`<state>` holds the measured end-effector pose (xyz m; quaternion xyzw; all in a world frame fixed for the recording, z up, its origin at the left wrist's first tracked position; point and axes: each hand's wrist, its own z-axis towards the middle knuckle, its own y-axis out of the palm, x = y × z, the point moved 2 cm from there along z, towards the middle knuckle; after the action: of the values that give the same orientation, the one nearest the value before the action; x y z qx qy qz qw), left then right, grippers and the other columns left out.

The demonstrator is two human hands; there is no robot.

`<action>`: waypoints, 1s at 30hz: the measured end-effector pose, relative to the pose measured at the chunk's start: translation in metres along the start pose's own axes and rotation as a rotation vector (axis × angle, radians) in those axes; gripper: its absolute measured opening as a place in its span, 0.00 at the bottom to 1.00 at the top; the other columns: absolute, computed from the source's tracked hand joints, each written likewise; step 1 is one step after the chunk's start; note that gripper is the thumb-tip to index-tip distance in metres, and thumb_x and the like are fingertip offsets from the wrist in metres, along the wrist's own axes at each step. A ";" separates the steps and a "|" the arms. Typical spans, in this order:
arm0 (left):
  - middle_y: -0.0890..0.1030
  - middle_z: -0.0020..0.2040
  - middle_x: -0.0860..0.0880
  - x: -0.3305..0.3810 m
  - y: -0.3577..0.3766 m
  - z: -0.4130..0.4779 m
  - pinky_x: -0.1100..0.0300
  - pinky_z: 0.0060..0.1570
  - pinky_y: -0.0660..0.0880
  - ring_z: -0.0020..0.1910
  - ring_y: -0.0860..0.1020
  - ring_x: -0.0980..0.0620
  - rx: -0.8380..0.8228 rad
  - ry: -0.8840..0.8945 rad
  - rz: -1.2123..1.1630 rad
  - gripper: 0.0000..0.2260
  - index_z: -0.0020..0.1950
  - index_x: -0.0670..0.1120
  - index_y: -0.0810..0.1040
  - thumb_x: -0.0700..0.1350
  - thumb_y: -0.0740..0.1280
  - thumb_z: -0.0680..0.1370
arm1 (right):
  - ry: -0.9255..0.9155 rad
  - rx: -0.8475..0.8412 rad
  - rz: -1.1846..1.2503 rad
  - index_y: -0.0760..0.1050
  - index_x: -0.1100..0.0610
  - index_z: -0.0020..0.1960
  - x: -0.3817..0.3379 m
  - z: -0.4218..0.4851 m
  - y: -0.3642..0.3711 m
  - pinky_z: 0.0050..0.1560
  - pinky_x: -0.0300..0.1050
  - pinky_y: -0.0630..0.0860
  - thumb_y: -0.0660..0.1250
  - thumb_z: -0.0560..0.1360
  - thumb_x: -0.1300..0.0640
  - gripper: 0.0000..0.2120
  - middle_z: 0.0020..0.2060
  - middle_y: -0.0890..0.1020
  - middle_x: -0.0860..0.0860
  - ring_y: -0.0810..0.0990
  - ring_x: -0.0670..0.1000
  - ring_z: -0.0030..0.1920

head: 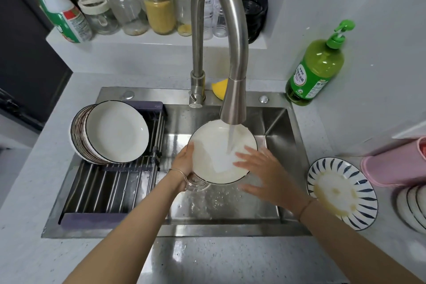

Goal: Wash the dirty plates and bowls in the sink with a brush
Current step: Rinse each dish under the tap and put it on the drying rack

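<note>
A white plate with a dark rim (212, 145) is held tilted over the steel sink (292, 145), under water running from the tap (232, 104). My left hand (184, 161) grips the plate's left edge. My right hand (260, 168) lies flat on the plate's lower right face, fingers spread, holding nothing. A clear glass vessel (196, 183) sits partly hidden below the plate. Several white plates (110, 131) lean stacked on the drying rack (110, 189) at the left. A dirty blue-striped plate (341, 191) rests on the counter to the right. No brush is visible.
A green soap pump bottle (315, 69) stands behind the sink at the right, a yellow sponge (220, 89) behind the tap. Jars and bottles (129, 7) line the back ledge. A pink container (396, 163) and more striped plates (412, 207) lie at the far right.
</note>
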<state>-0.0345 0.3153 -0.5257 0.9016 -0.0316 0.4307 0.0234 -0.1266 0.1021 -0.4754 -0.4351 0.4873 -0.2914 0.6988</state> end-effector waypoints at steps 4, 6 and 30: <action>0.84 0.45 0.49 0.004 -0.005 0.003 0.59 0.30 0.78 0.37 0.81 0.51 -0.129 -0.196 -0.021 0.20 0.61 0.47 0.78 0.60 0.61 0.79 | -0.196 -0.019 -0.121 0.82 0.49 0.50 0.003 0.011 0.005 0.69 0.54 0.59 0.62 0.74 0.47 0.13 0.50 0.84 0.43 0.81 0.47 0.56; 0.84 0.42 0.51 0.012 -0.007 0.000 0.60 0.29 0.78 0.35 0.82 0.53 -0.212 -0.249 -0.040 0.22 0.58 0.48 0.78 0.64 0.60 0.78 | -0.125 -0.025 -0.019 0.83 0.51 0.51 0.000 0.017 0.006 0.68 0.51 0.64 0.64 0.74 0.48 0.12 0.46 0.85 0.43 0.82 0.43 0.50; 0.82 0.56 0.43 -0.018 0.009 -0.008 0.45 0.53 0.80 0.53 0.81 0.43 -0.196 -0.135 0.186 0.18 0.62 0.47 0.75 0.54 0.68 0.77 | 1.080 0.230 1.590 0.73 0.58 0.67 0.015 -0.027 0.041 0.58 0.47 0.78 0.60 0.80 0.52 0.18 0.59 0.81 0.55 0.77 0.55 0.63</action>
<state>-0.0525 0.3074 -0.5344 0.9150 -0.1585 0.3645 0.0690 -0.1469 0.1000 -0.5223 0.2853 0.8633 0.0601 0.4120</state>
